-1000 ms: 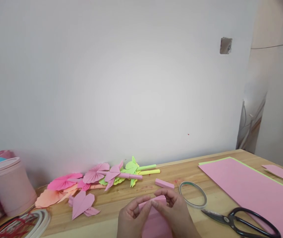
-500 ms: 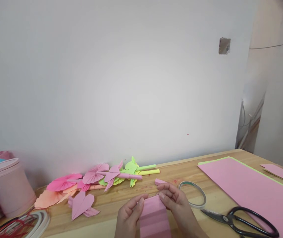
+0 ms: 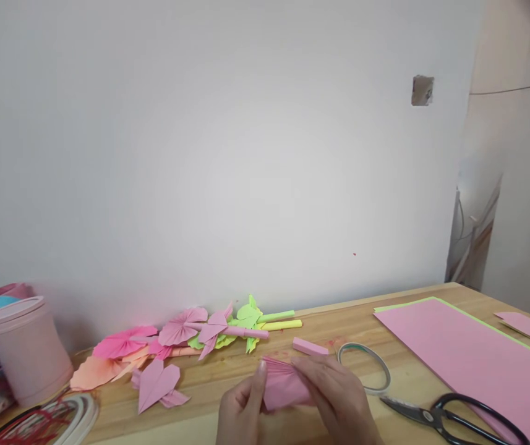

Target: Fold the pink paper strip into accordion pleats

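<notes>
Between my two hands is a piece of pink paper (image 3: 286, 390), its top edge gathered into narrow pleats. My left hand (image 3: 242, 405) pinches its left side, thumb on the front. My right hand (image 3: 339, 395) grips the right side, fingers bent over the pleated edge. Just behind lies a small folded pink strip (image 3: 310, 346) on the table. To the right of my right hand are a roll of tape (image 3: 388, 374) on its side and black-handled scissors (image 3: 431, 415), blades pointing left.
Folded paper flowers with rolled stems (image 3: 246, 332) lie along the wall. A pink paper heart (image 3: 157, 384) is nearer me. At left stand a pink canister (image 3: 30, 352) and white coiled loops (image 3: 81, 420). Pink sheets (image 3: 473, 358) cover the table's right side.
The paper hung down lengthwise with flat creases; now its top is bunched into pleats and its lower part appears shorter. My right hand has turned over its edge. The view shifted slightly.
</notes>
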Demonstrator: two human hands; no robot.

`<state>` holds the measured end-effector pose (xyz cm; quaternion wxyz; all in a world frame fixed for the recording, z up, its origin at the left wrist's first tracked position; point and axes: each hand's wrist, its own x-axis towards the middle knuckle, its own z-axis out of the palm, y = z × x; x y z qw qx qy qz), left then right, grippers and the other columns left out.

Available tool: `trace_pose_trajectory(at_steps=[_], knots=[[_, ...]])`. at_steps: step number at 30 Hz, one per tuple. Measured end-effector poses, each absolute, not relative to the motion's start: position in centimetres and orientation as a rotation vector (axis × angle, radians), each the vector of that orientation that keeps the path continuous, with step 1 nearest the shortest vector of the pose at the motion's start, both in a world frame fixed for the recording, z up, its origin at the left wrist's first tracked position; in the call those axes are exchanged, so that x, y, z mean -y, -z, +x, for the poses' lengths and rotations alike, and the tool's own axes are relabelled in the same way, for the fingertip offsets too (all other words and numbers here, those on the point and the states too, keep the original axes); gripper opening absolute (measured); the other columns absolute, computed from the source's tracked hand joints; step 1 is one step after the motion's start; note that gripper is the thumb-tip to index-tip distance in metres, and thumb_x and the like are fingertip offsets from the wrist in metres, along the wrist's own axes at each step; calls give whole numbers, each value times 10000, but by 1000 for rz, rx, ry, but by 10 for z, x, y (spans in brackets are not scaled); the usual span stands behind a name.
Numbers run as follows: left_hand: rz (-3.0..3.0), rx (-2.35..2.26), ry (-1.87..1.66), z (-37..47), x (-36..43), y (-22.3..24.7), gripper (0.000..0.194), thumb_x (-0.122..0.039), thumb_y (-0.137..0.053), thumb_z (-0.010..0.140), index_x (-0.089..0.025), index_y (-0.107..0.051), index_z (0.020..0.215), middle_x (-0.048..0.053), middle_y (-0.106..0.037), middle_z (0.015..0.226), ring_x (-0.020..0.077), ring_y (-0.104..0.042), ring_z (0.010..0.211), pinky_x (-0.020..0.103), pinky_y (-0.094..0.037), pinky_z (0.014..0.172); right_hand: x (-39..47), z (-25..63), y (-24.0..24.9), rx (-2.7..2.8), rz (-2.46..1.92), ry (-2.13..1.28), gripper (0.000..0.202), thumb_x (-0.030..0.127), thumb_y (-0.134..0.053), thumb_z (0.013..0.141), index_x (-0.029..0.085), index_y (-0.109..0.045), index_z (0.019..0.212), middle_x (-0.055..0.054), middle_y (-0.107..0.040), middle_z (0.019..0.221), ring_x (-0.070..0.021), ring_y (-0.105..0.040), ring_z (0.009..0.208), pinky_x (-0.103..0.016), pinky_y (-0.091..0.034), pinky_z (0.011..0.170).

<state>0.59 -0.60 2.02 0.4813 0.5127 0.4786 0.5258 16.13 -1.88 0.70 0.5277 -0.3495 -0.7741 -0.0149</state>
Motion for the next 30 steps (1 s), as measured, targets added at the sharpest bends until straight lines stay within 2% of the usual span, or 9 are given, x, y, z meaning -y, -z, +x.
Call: trace_pose_trajectory(at_steps=[4,7,9,11,15,22,26,28,30], knots=[[1160,-1218,-1420,1,1,-18,232,-364,-585,601,-173,-604,731,-13,-613,700,172,-524,757,199,-395,624,18,167,-9,1859,-897,86,353,69,-423,751,239,-471,1057,-39,-627,933,-151,-552,855,-267,-436,748],[1237,-1203,-1371,4,3,-19,263,-395,-582,590,-142,-592,519,-35,-518,402,121,-485,452,197,-367,470,20,169,-13,1825,-932,134,369,74,-414,756,241,-455,1083,-49,-607,991,-165,-531,908,-294,-423,779],[1143,-1092,-1177,11,7,-20,354,-451,-538,605,-116,-605,515,-9,-530,363,124,-486,381,216,-368,422,22,166,-15,1855,-883,182,379,74,-435,746,244,-457,1084,-46,-637,925,-164,-549,862,-282,-441,738],[962,-953,-1094,17,10,-20,347,-444,-543,609,-106,-616,577,30,-598,475,144,-544,474,230,-405,470,24,159,-17,1945,-834,183,356,85,-453,736,247,-488,1051,-34,-665,829,-160,-567,791,-260,-457,673],[843,-725,-1174,19,9,-17,264,-380,-593,595,-133,-563,504,-34,-529,447,88,-469,456,182,-371,462,24,149,-19,2124,-746,94,217,147,-483,717,222,-564,904,-18,-671,731,-160,-557,682,-259,-451,605],[1590,-959,-1088,13,7,-14,188,-301,-509,686,-168,-636,652,12,-584,650,173,-512,695,242,-384,686,15,159,-8,1789,-1108,28,383,290,-549,661,190,-485,1025,-90,-556,1031,-244,-444,975,-394,-342,826],[1442,-894,-1105,14,6,-11,357,-263,-499,698,-208,-477,1050,17,-620,762,171,-545,735,270,-415,718,15,151,-6,1710,-1219,-443,119,272,-550,646,184,-606,702,-24,-625,660,-194,-542,667,-276,-415,590],[1383,-907,-1128,12,5,-9,382,-266,-484,707,-196,-441,1080,35,-636,805,177,-559,749,279,-428,709,16,146,-5,1640,-1196,-664,100,218,-534,647,164,-601,598,13,-576,538,-147,-508,537,-217,-370,482],[1417,-980,-1139,10,3,-9,326,-264,-507,688,-175,-525,1001,67,-627,926,198,-538,873,291,-396,793,16,142,-3,1565,-1126,-850,100,176,-527,638,147,-597,573,33,-531,510,-123,-472,515,-191,-330,454]])
